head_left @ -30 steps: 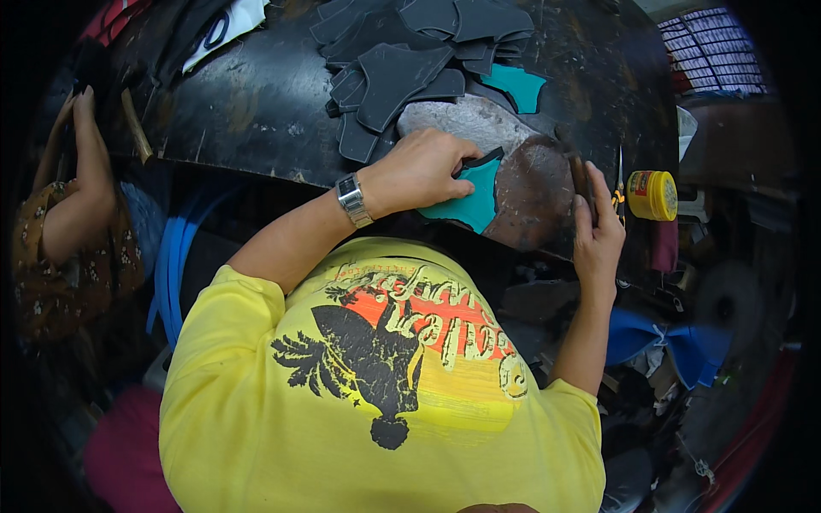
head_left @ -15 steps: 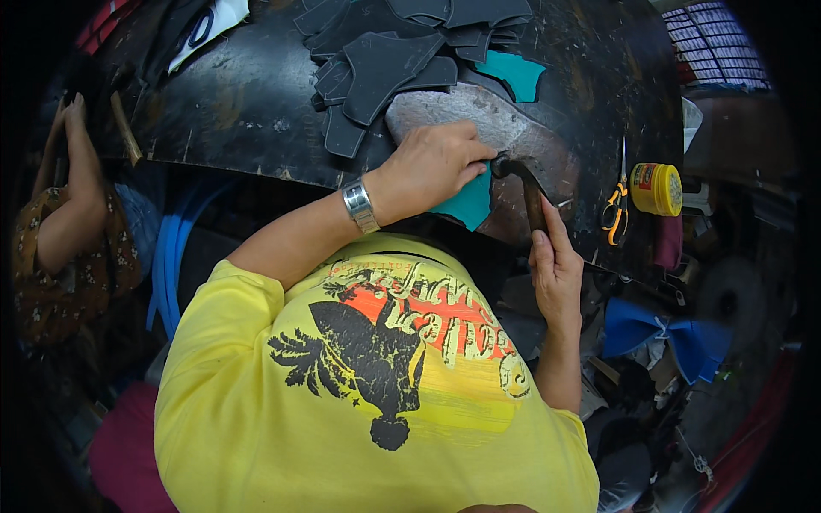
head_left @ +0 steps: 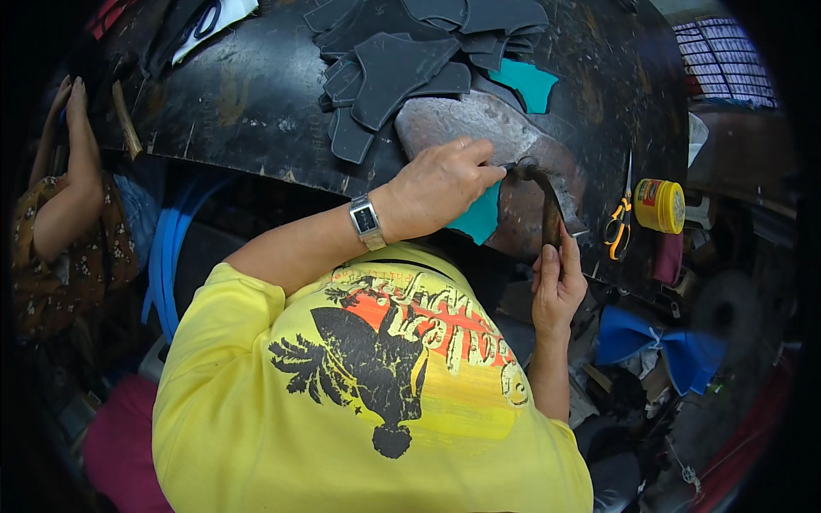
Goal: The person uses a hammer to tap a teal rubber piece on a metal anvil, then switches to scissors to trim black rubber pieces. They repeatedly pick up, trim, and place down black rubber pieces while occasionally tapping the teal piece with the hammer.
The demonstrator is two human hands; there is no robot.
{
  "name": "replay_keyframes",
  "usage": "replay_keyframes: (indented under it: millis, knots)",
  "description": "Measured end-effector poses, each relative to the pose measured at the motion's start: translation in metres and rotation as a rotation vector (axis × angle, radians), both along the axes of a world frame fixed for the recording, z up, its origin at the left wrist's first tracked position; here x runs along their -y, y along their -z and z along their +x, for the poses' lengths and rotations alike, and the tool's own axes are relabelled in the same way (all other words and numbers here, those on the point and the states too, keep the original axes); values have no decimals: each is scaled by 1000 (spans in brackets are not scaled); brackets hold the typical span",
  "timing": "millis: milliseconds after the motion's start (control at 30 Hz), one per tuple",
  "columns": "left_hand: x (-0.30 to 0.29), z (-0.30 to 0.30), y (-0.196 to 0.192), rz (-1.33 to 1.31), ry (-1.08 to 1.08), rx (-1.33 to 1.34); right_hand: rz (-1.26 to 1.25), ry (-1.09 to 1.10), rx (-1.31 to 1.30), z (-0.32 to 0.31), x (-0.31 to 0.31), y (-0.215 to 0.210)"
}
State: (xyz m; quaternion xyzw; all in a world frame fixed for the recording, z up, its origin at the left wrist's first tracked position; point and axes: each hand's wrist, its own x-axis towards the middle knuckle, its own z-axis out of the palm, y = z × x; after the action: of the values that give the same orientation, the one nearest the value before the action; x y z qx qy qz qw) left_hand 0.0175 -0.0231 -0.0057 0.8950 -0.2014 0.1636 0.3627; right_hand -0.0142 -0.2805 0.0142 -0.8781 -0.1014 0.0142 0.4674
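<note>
My left hand [head_left: 445, 184], with a metal watch [head_left: 365, 219] on the wrist, has its fingers closed over the edge of a teal sheet piece [head_left: 479, 215]. That piece lies partly on a worn stone slab [head_left: 466, 120] and hangs over the table's near edge. My right hand [head_left: 560, 282] is wrapped around the dark wooden handle of a hammer [head_left: 552, 218]. The hammer's curved dark head is just right of my left fingertips, over the slab. Whether it touches the piece is hidden by my left hand.
Grey cut pieces [head_left: 398, 73] are piled beyond the slab, beside another teal piece [head_left: 528, 84]. Orange-handled scissors [head_left: 617, 227] and a yellow tub [head_left: 659, 205] sit at right. A co-worker's arms [head_left: 73, 162] show at far left, near a wooden stick [head_left: 126, 121].
The view has shifted a little, so the table appears slightly farther right and lower. My left wrist has turned, showing more of the watch face. Both hands keep their holds.
</note>
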Motion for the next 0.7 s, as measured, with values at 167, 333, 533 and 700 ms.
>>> replay_keyframes:
  millis: [167,333,533,700]
  knots:
    - [0,-2,-1,6,-7,-14,-20,11,-37,3,-1,3]
    - [0,-2,-1,8,-12,-25,-21,-10,-16,3,-1,7]
    - [0,-1,-2,-3,-11,-47,-54,-25,-3,7,-3,7]
    - [-1,0,-3,-21,-19,-56,-212,-35,-73,15,-6,-18]
